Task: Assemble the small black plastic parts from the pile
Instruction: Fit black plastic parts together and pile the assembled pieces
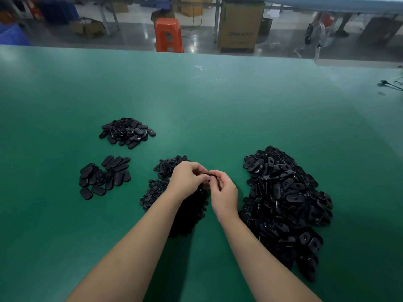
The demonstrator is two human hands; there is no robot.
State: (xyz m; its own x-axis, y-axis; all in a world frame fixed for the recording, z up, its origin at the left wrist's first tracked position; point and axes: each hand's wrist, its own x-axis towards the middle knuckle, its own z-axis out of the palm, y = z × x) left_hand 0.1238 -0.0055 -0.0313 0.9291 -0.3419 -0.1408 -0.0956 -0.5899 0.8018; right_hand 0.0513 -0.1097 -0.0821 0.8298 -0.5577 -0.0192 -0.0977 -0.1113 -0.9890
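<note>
Both the left hand (188, 178) and the right hand (223, 190) pinch one black part (211, 175) above the desk (196, 101), between the round-piece pile (162, 184) and the big oval-piece pile (285, 205).

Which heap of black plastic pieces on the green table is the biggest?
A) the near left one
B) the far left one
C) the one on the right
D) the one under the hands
C: the heap of black oval plastic pieces on the right spreads far wider over the green table than the two small left heaps or the heap of small round pieces under the hands.
</note>
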